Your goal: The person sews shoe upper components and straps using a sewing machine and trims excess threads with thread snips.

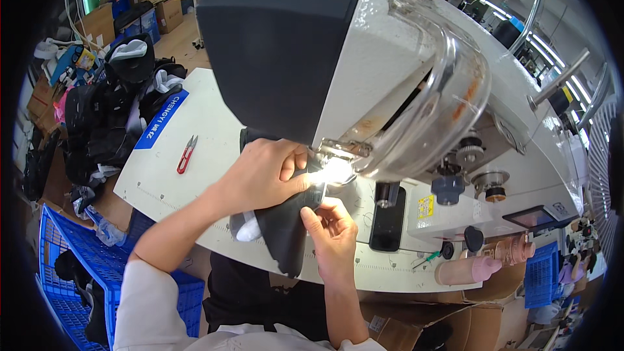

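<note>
A black, smooth-looking piece of sheet material (283, 237) lies under the head of a large white and dark grey sewing machine (383, 58), its lower end hanging toward me. My left hand (270, 172) is closed on its upper part, fingers curled and thumb pointing at the lit needle area. Glare from the lamp (338, 170) hides the needle and the stitching spot. My right hand (331, 237) pinches the right edge of the black piece just below the light. Something white (247, 227) pokes out on the piece's left side.
Red-handled thread snips (186, 156) lie left on the white table (214, 110). A black phone (388, 221), a green-handled tool (427, 260) and pink bottles (468, 270) are to the right. Blue crates (78, 273) and heaped black pieces (97, 117) stand left.
</note>
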The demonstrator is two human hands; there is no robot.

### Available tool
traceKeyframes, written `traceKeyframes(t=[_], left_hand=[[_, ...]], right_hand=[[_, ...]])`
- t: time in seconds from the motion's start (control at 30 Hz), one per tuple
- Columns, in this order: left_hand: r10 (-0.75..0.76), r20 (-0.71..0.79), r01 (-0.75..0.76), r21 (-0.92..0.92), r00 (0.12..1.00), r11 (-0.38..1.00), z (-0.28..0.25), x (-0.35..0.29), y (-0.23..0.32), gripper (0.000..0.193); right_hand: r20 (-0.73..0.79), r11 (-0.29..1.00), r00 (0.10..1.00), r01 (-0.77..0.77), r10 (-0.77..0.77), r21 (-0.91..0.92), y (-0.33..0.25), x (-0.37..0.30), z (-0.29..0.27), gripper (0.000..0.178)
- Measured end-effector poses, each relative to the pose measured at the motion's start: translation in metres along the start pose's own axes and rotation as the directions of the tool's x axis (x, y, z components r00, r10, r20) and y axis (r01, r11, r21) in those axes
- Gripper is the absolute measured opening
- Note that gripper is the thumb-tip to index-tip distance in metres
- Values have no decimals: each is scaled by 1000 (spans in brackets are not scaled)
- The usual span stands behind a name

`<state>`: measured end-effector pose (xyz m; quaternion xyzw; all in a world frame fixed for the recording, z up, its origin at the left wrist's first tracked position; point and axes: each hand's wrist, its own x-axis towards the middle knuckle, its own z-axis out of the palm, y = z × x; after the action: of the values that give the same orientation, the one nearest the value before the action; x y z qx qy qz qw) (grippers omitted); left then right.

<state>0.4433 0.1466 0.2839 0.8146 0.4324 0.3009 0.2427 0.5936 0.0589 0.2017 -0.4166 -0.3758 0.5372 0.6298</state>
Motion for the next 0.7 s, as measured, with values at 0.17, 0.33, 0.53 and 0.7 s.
traceKeyframes(t=[0.17,0.33,0.53,0.7], left_hand=[[-11,-262,-29,-147,965,989,37,-18,-12,40],[-20,-357,-80,-264,934,961,53,-15,-10,29],[-91,-358,-54,-376,929,925,66,-21,-16,30],[-98,-372,-63,-398,923,915,67,-21,-13,29]], right_hand=[[62,1000,998,-7,7,-1,4,3,-2,13],[35,1000,999,14,-14,2,10,3,-7,14],[48,999,999,1,-3,38,8,3,-6,15],[26,1000,999,20,-20,23,13,3,-9,16]])
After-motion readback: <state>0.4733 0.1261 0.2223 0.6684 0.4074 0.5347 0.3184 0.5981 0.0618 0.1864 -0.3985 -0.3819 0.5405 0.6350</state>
